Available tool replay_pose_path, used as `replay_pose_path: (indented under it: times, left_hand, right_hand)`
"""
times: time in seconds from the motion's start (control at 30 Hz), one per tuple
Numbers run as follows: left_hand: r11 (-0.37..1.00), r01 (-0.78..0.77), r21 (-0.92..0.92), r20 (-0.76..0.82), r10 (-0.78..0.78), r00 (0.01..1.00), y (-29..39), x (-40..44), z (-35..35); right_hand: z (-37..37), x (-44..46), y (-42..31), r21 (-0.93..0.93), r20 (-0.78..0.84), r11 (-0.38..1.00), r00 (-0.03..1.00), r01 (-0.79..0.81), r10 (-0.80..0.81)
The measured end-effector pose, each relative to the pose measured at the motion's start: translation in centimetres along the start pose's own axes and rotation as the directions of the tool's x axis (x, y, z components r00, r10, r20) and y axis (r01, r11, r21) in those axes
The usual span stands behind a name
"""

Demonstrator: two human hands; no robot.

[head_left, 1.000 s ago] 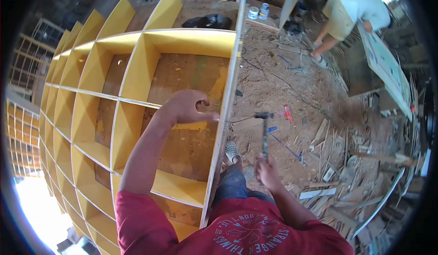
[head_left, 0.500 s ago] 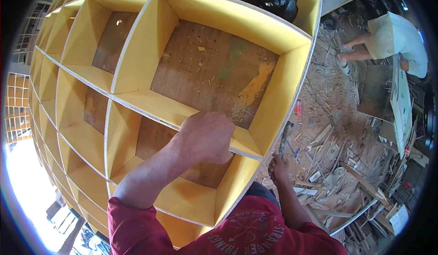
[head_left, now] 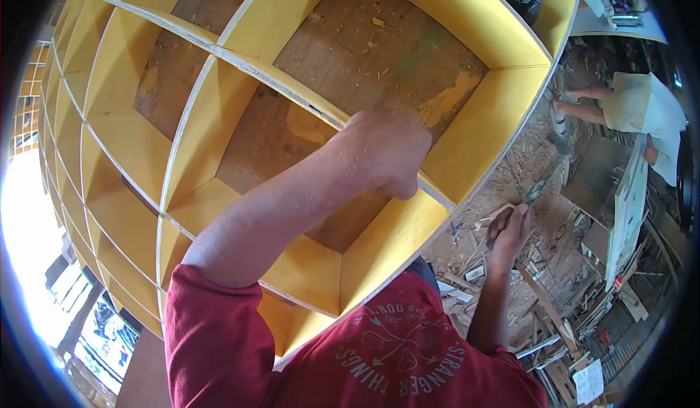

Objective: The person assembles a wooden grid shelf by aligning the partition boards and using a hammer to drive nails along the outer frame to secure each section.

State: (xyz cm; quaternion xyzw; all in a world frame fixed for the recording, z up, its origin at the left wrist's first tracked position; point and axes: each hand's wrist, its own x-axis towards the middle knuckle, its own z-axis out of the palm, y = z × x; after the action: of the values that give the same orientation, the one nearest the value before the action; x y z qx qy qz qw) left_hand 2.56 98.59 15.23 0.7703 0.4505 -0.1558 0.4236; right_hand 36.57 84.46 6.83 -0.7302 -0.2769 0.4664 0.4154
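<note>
A yellow grid of crossed wooden panels forms open compartments in front of me. My left hand is closed over the top edge of one divider near the grid's right side. Its fingers point away from the camera, so anything pinched in them is hidden. Out to the right, beyond the grid's outer edge, my right hand is wrapped round the handle of a hammer. The hammer's head points up and away, apart from the wood.
A person in light clothes bends over at the far right, beside a leaning board. Wood scraps litter the floor to my right. A black plastic bag shows behind the grid's upper right compartment.
My right hand has swung the hammer outward and up, away from the grid. My left hand stays closed at the divider edge. The view has shifted, moving the grid in frame.
</note>
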Motion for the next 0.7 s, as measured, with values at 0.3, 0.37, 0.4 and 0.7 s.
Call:
replay_pose_path:
  times: [0.3,0.37,0.4,0.7]
  left_hand:
    - [0.993,0.108,0.054,0.015,-0.109,0.994,1.2,-0.6,-0.3]
    - [0.990,0.104,0.098,-0.014,-0.103,0.995,1.1,-0.2,0.3]
    - [0.989,0.084,0.122,-0.012,-0.084,0.996,0.9,0.3,0.6]
    - [0.971,0.011,0.239,-0.012,-0.008,1.000,1.3,1.6,1.6]
  right_hand:
    - [1.4,-5.7,1.3,0.283,0.111,0.941,0.981,-0.184,0.158]
    - [2.1,-8.0,3.6,0.369,0.142,0.880,0.954,-0.298,0.263]
    - [2.6,-9.4,4.7,0.395,0.150,0.852,0.939,-0.343,0.309]
    - [7.4,-17.9,12.6,0.333,0.284,0.857,0.908,-0.394,0.307]
